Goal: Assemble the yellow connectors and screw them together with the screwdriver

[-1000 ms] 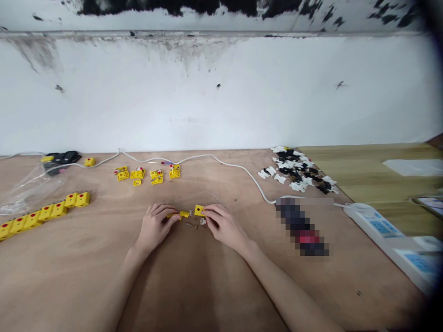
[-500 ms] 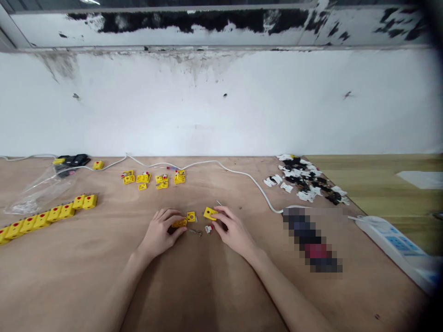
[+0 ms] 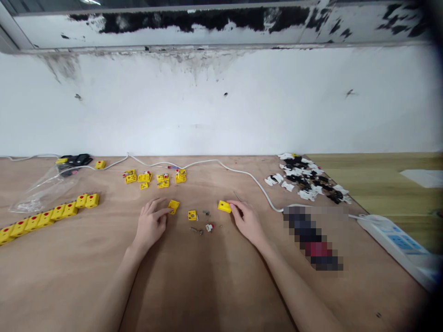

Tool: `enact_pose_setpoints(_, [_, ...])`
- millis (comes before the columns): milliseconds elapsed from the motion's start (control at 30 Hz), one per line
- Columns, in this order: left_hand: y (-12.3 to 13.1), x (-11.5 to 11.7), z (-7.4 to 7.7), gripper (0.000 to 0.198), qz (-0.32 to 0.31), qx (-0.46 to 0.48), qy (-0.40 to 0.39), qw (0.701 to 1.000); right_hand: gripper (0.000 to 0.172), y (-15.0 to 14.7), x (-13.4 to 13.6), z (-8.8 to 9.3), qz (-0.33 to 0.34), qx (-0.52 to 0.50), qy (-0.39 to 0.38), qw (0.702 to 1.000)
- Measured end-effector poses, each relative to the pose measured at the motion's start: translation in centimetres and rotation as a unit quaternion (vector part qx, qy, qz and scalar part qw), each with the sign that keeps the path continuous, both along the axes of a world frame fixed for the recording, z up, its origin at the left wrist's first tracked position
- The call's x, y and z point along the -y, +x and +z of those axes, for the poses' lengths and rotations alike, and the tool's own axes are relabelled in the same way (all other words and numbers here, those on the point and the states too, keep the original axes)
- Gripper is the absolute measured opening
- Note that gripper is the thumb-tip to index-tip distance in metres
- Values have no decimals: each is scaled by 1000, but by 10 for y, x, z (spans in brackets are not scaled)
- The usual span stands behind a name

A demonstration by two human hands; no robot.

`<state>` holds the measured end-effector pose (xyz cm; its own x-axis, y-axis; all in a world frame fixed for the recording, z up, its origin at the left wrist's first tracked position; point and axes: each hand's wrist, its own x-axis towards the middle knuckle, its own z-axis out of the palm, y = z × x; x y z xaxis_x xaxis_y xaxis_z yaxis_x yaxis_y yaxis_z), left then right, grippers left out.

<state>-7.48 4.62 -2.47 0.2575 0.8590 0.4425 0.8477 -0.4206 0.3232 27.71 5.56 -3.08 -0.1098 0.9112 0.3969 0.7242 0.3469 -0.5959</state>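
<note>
My left hand has its index fingertip on the edge of a hollow yellow plastic housing half; the thumb stands apart from it. My right hand pinches a yellow plastic cover with a round hole between thumb and finger. A thin metal shaft sticks out beyond the right fingers; its other end is hidden. Between the hands lie a small square yellow plate, a white part with a red button, a dark metal piece and a slim metal part.
Several opened yellow units lie farther back. A row of yellow blocks with red buttons runs along the left. White and black plastic parts are heaped at back right. A white cable leads to a power strip.
My hands have moved apart, the left one up and leftward with the housing half, the right one rightward with the cover. A dark metal piece now shows between them.
</note>
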Motion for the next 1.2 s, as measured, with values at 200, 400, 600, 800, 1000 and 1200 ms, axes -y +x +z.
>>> enact_pose_setpoints(200, [2,0,-1,36,10,61,-20,998,27,-1,1,3,17,15,17,1000])
enact_pose_setpoints(400, [5,6,11,21,-4,84,-77,994,26,1,3,9,-22,116,41,992])
enact_pose_setpoints(600, [13,6,12,33,44,30,-34,998,27,5,3,10,-67,156,63,983])
enact_pose_setpoints(800, [11,6,9,23,23,7,-38,999,30,3,6,11,-26,149,49,987])
enact_pose_setpoints(1000, [13,9,20,27,-53,23,-54,997,33,5,1,7,-55,129,61,988])
enact_pose_setpoints(1200, [33,25,32,35,-130,65,-45,988,37,20,8,21,-74,115,48,989])
